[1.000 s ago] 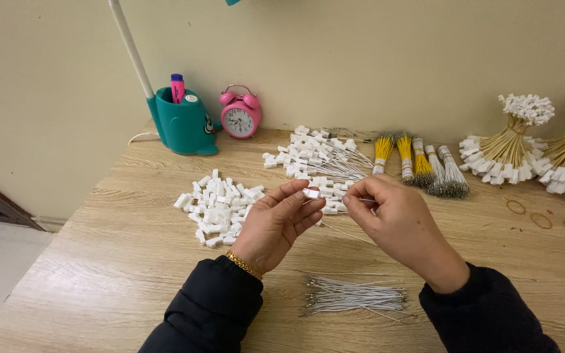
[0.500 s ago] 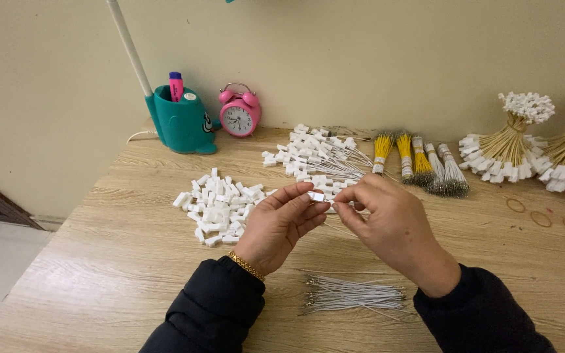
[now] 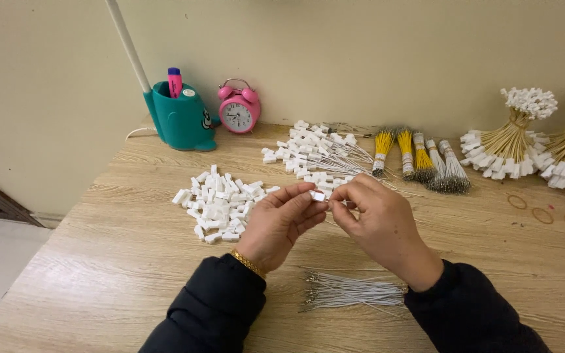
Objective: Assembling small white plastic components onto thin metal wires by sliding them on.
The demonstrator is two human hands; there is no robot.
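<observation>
No packages, signs or screens anywhere in view. Nearest to a label: narrow pale paper bands [image 3: 380, 157] wrapped round the yellow and grey wire bundles lying at the back of the counter [image 3: 99, 261], between the heap of wired white connectors and the fanned yellow bunches; markings on them too small to tell.

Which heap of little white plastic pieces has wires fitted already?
The far heap near the pink alarm clock: thin wires trail from its pieces. The nearer heap is loose, wireless.
</observation>
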